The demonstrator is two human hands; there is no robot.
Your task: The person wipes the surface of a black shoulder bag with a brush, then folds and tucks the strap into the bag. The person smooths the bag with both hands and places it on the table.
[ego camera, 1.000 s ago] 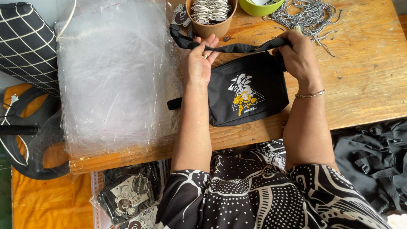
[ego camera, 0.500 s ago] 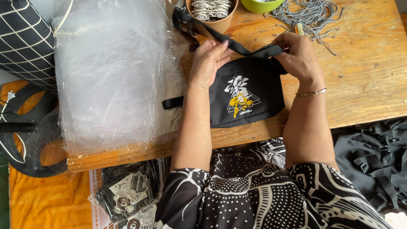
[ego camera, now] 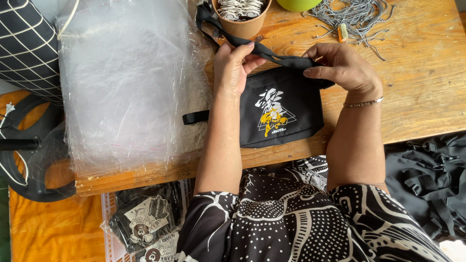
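Pouch [ego camera: 284,116] flat on tabletop [ego camera: 417,97] at your 12 o'clock, left hand [ego camera: 233,68] and right hand [ego camera: 340,68] both pinched on its strap [ego camera: 272,53]: keep the strap taut and untwisted, folding along the top edge.

Green bowl [ego camera: 297,4] and paper cup [ego camera: 241,19] at the bench's far edge are cropped by the frame top. Black pouch [ego camera: 279,114]: upper edge hidden behind both hands. Print too small to make out.
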